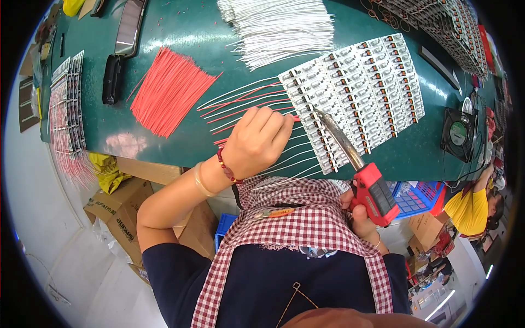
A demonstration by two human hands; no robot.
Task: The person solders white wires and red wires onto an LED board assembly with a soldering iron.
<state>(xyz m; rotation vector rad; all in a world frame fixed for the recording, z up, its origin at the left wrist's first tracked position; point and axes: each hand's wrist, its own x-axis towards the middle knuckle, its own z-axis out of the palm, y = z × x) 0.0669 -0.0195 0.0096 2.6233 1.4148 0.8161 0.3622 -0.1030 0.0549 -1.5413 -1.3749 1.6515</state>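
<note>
A white panel of small circuit boards lies on the green table, with red and white wires running out from its left edge. My left hand is closed in a pinch at that edge, and a short bit of red wire shows at its fingertips. The hand hides the rest of that wire. In my right hand is a red and black soldering iron. Its metal tip reaches the panel's left columns, just right of my left fingertips.
A pile of red wires and a bundle of white wires lie beyond my left hand. Wired panels hang over the left edge. More panels are stacked far right, near a small black fan. A blue basket stands below the right edge.
</note>
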